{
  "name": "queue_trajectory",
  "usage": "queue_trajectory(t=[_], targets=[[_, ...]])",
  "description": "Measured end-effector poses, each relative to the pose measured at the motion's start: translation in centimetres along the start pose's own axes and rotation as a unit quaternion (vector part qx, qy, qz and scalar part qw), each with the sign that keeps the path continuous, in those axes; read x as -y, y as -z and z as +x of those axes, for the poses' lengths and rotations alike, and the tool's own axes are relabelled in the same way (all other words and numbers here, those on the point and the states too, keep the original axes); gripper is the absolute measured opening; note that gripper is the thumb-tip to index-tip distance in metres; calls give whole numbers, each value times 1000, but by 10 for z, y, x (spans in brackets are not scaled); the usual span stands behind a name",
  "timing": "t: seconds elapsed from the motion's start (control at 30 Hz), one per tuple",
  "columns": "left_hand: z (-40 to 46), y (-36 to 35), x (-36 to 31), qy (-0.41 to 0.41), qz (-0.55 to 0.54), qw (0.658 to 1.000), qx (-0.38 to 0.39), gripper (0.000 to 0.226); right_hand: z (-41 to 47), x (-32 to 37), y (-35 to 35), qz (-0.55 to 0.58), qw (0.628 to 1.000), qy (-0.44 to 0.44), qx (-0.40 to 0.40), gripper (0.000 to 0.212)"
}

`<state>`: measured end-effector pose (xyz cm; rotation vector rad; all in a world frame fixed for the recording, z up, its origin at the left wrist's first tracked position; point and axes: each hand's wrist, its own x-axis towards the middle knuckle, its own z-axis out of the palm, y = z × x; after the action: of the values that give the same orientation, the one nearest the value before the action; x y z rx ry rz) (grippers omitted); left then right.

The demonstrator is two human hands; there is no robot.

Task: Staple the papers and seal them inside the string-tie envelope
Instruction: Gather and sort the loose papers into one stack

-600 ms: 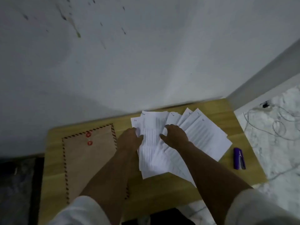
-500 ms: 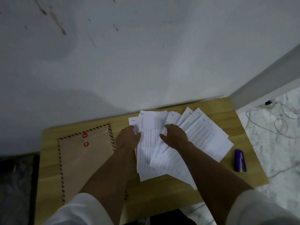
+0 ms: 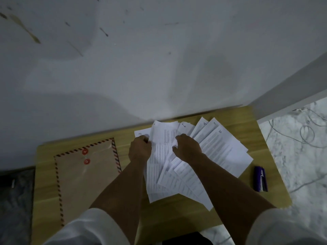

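Note:
Several white printed papers [image 3: 219, 147], each numbered by hand at its top corner, lie fanned out on the middle of a small wooden table [image 3: 177, 220]. My left hand [image 3: 139, 149] pinches the left edge of the upper sheets. My right hand [image 3: 187, 147] rests on the fan with curled fingers gripping a sheet near its middle. A brown string-tie envelope [image 3: 83, 183] with a striped border and two red discs lies flat at the table's left. A purple stapler [image 3: 260, 179] lies near the right edge.
A pale wall [image 3: 159, 59] rises right behind the table. To the right is marbled floor with loose cables [image 3: 304, 131]. A dark floor strip shows at the far left.
Both hands have stayed on the fanned papers. The top sheets have been drawn slightly together and shifted a little under the hands.

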<state>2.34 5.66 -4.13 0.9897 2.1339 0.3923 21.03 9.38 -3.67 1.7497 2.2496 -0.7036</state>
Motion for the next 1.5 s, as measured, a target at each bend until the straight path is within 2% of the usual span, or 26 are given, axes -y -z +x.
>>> queue_trajectory(t=[0.1, 0.2, 0.4, 0.47, 0.53, 0.73, 0.83, 0.93, 1.13, 1.33, 1.5], targets=[[-10, 10, -3, -28, -15, 999, -10, 18, -3, 4, 12, 6, 999, -5, 33, 52], [-25, 30, -8, -70, -27, 997, -19, 14, -11, 13, 37, 28, 999, -16, 16, 59], [-65, 95, -22, -231, -62, 970, -39, 17, -42, 44, 108, 131, 981, 46, -137, 65], [-81, 123, -27, -280, -67, 957, -46, 12, -61, 60, 136, 146, 975, 60, -157, 65], [-98, 154, -28, -314, -68, 945, -62, 4, -82, 75, 162, 151, 970, 75, -175, 59], [-161, 246, -23, -365, -109, 912, -149, 13, -165, 130, 217, 281, 910, 147, -268, 24], [-192, 283, -15, -407, -107, 885, -200, 21, -205, 153, 230, 345, 885, 172, -263, 25], [-213, 308, -8, -445, -50, 862, -236, 33, -232, 173, 233, 390, 869, 186, -242, 28], [-225, 316, 12, -470, -2, 841, -269, 36, -245, 189, 217, 481, 839, 174, -184, 27], [-196, 282, 47, -444, 50, 866, -226, 42, -204, 178, 159, 516, 838, 115, -134, 27], [-157, 240, 70, -392, 71, 903, -163, 43, -153, 161, 106, 439, 891, 46, -110, 17]])
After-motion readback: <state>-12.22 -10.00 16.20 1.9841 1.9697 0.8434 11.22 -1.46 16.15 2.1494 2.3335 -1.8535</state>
